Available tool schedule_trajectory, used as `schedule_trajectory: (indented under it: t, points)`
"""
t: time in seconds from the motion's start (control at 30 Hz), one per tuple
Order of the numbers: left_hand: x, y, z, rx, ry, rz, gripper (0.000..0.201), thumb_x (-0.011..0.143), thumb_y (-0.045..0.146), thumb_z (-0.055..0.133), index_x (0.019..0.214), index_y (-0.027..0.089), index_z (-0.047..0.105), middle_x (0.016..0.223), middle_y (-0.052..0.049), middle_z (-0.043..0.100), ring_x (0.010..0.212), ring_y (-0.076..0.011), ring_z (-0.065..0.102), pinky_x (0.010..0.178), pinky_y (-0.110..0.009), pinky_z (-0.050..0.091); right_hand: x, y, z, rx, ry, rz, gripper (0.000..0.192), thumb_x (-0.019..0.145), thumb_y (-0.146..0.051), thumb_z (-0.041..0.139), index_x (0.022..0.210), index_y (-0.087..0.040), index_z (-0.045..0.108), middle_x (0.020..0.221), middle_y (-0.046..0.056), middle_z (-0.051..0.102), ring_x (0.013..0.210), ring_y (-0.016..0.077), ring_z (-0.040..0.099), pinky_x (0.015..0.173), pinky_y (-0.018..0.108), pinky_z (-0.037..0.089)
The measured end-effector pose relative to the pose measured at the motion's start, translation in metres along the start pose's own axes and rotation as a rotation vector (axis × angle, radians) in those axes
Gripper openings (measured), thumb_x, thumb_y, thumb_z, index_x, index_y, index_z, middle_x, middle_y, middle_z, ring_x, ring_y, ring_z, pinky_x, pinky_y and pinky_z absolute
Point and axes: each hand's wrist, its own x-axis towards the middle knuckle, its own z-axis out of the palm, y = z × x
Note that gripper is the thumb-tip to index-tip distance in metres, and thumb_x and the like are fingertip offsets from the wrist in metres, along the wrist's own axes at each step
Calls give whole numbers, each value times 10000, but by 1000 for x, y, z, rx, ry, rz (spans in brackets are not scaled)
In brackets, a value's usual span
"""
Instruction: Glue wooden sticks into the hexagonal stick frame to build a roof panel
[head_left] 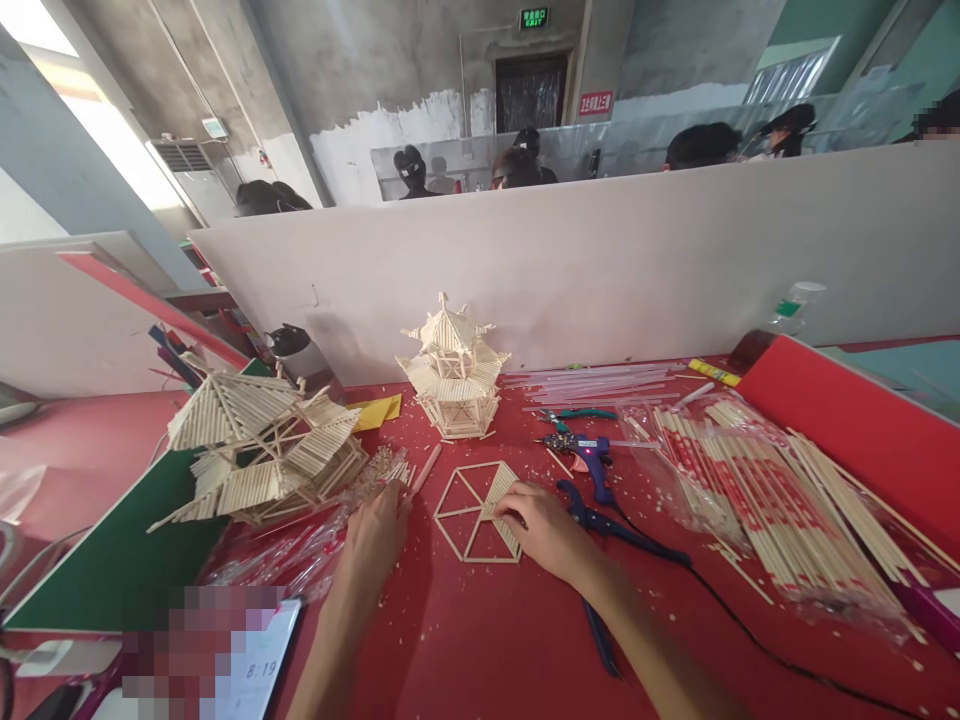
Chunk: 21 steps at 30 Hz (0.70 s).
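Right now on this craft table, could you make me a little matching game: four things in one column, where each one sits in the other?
Things:
1. hexagon frame
2. small pagoda
3. glue gun
4. packed sticks

Places:
A. far right, in clear plastic
B. back, near the white partition
C. under the right hand
D. just right of the hexagon frame

Pairs: 1-C, 2-B, 3-D, 4-A

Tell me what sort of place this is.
Probably a shared craft workroom: a red table behind a white partition, with stick-built pavilion models, a blue glue gun and bags of wooden sticks. Other people sit beyond the partition.
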Motion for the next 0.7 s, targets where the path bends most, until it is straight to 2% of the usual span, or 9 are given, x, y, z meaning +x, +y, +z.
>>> schedule_trajectory:
  t: [0.27, 0.7]
  points:
    - [2, 2, -2, 27, 2, 14, 228, 1008, 187, 472, 1139, 189, 658, 1132, -104, 762, 1092, -235, 698, 851, -296, 435, 1, 0, 0, -5, 0, 1, 258, 941, -41, 583, 972, -197, 787, 979, 48, 732, 959, 195, 682, 872, 287, 502]
    - [6, 2, 8, 22, -8, -38, 256, 1008, 223, 501, 1189, 193, 679, 1106, -101, 767, 1049, -248, 709, 780, -305, 428, 1, 2, 1, -2, -3, 10, 237, 950, -53, 604, 969, -196, 791, 981, 45, 736, 948, 192, 680, 845, 270, 487]
